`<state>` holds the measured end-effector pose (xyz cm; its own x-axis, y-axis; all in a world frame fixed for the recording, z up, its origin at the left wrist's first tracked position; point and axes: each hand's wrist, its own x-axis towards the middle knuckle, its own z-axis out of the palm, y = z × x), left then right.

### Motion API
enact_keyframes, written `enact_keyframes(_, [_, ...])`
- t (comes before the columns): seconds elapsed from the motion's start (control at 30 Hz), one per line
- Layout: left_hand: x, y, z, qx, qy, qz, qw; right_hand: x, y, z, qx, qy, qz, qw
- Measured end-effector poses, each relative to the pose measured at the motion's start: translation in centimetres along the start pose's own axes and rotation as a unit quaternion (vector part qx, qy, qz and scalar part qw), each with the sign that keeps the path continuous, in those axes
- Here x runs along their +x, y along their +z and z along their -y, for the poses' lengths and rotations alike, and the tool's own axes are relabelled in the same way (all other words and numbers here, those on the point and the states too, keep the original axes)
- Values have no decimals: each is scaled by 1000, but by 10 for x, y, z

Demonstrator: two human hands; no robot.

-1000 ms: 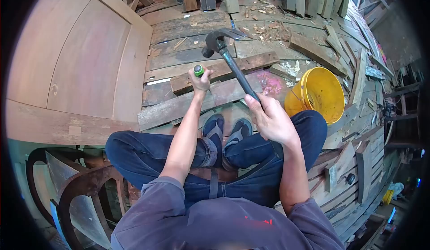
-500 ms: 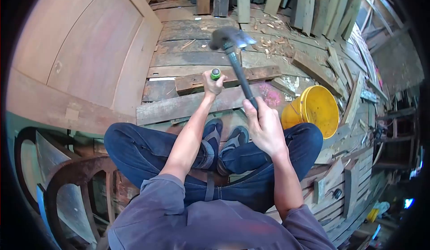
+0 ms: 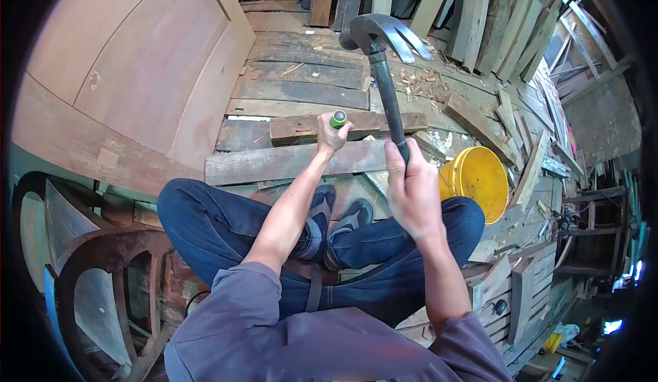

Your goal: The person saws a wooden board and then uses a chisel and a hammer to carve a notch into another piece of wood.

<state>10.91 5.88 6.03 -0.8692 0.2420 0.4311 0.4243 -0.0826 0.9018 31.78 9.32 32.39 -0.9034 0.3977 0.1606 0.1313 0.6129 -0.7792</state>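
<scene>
My left hand [image 3: 332,134] is closed round the green handle of what looks like a chisel [image 3: 338,118], held upright with its capped end towards me; its blade is hidden below my fist. Under that hand lie a rough brown wood beam [image 3: 391,121] and, nearer me, a long greyish plank [image 3: 264,163]. My right hand [image 3: 415,190] grips a claw hammer [image 3: 388,94] by the lower end of its dark handle. The steel head is raised, with the claw pointing right, apart from the chisel.
A large wooden panel [image 3: 144,67] leans at the left, above a curved wooden frame [image 3: 103,252]. A yellow bucket [image 3: 483,185] stands by my right knee. Wood chips [image 3: 425,87] and offcuts litter the plank floor, and boards [image 3: 473,26] stand upright at the back.
The hammer has risen and swung slightly right in my right hand, and its head is now sharp rather than blurred. My left hand keeps its hold. The view has shifted slightly.
</scene>
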Motion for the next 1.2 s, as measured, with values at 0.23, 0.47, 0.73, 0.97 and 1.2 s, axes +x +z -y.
enact_keyframes(0.23, [8, -3, -13, -14, -7, -15, 1000, -14, 21, -54, -102, 71, 101, 987])
enact_keyframes(0.47, [-1, 6, -6, 9, 20, -2, 1000, 1, -5, -5, -24, 4, -49, 998])
enact_keyframes(0.73, [8, -7, -1, -17, -13, -12, 1000, -12, 4, -63, -104, 99, 99, 985])
enact_keyframes(0.97, [-5, 2, -9, 14, 15, 6, 1000, 2, -9, -11, -2, -24, -56, 998])
enact_keyframes(1.2, [-5, -6, 6, -13, -32, 7, 999, -10, 25, -96, -9, 101, 91, 991])
